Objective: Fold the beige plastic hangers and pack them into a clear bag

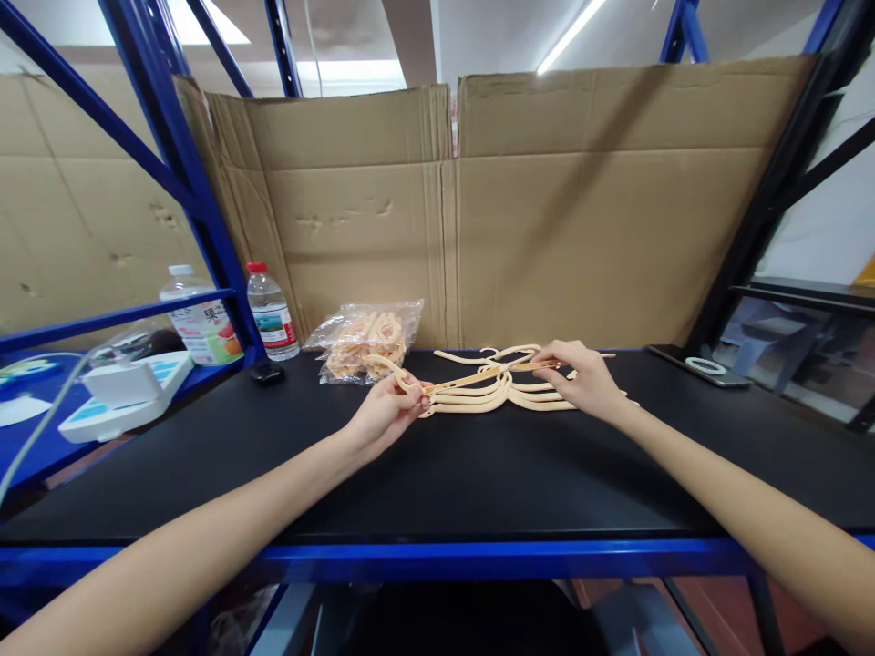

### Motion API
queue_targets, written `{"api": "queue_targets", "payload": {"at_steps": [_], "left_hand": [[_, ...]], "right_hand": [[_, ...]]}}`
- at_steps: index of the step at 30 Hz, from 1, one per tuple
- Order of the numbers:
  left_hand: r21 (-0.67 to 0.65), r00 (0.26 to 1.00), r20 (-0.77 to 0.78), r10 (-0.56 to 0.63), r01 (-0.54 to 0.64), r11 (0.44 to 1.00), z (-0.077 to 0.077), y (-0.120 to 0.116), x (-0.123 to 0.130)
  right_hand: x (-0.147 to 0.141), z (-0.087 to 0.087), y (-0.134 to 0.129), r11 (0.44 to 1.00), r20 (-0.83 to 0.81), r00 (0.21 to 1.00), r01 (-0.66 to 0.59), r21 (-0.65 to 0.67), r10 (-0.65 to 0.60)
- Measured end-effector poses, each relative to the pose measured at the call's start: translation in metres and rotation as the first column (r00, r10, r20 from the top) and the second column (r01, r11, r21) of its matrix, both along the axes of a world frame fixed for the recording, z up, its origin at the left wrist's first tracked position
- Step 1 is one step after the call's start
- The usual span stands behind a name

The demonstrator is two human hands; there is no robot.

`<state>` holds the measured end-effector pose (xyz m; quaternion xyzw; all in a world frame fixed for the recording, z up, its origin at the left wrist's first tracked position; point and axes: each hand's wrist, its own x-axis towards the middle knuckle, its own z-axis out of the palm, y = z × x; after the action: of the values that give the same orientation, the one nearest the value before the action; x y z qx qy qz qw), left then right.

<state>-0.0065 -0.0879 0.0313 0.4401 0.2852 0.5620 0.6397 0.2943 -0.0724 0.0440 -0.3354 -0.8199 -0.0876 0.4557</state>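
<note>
2 bare arms (256, 506) extended forward, left grip (389, 410) pinching, right grip (575, 375) pinching palm-down

This looks like a workshop: the black-topped bench (478, 483) sits within a blue metal frame (147, 91), with tall cardboard sheets (615, 200) standing along its back as a screen. A stack of matching hangers (471, 398) and a clear bag (369, 344) of beige pieces lie on it, and a strip light (571, 35) shines from the ceiling.
</note>
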Motion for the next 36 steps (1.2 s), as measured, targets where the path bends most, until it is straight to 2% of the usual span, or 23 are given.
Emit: {"api": "queue_targets", "payload": {"at_steps": [9, 23, 30, 36], "left_hand": [[-0.044, 0.993, -0.035, 0.115, -0.116, 0.992, 0.003, -0.003, 0.002], [-0.057, 0.976, -0.078, 0.204, -0.208, 0.976, 0.003, -0.006, 0.003], [-0.030, 0.969, -0.019, 0.247, -0.247, 0.968, 0.002, -0.005, 0.005], [-0.057, 0.966, 0.020, 0.259, -0.257, 0.965, 0.006, -0.005, 0.007]], "right_hand": [[-0.005, 0.001, -0.007, 0.999, 0.058, 0.998, 0.008, 0.048, -0.011], [-0.011, -0.001, -0.011, 0.991, 0.099, 0.994, 0.031, 0.129, -0.044], [-0.011, -0.002, -0.012, 0.990, 0.102, 0.990, 0.083, 0.116, -0.095], [-0.014, -0.003, -0.014, 0.994, 0.092, 0.989, 0.110, 0.027, -0.112]]}}
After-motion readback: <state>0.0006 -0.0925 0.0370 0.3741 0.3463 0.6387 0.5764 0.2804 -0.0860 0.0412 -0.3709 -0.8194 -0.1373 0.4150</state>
